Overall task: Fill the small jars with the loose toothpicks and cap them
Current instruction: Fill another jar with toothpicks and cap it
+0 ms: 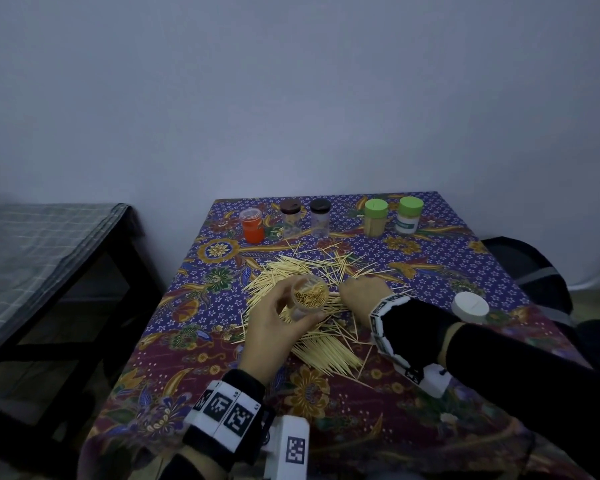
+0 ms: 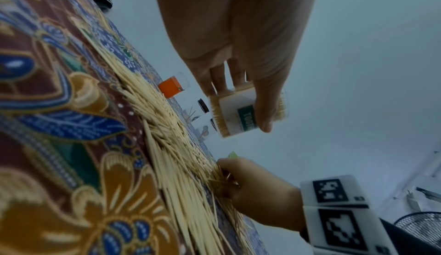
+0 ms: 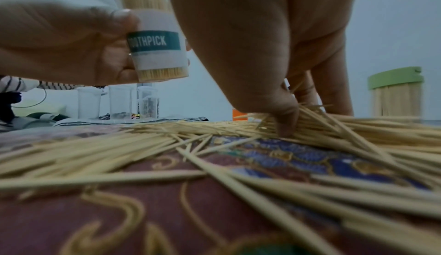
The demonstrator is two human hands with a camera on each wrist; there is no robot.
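Indoors, batik-clothed table (image 1: 465, 265), plain wall (image 1: 291, 98); five capped jars at back (image 1: 329, 218), one white cap (image 1: 470, 305). Left hand (image 1: 271, 327) gripped open jar (image 1: 309, 296); right hand (image 1: 362, 294) pinched loose toothpicks (image 1: 326, 351).

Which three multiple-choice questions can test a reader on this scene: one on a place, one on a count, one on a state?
1. Where is the white cap?
A. on the held jar
B. on the cloth, right of the right hand
C. on the floor

2. How many green-capped jars stand at the back?
A. one
B. two
C. four

3. The jar in the left hand is:
A. capped
B. empty
C. open, holding toothpicks

Key: 1 B, it lies beyond the right hand; 2 B, jars and; 3 C, tips show inside.
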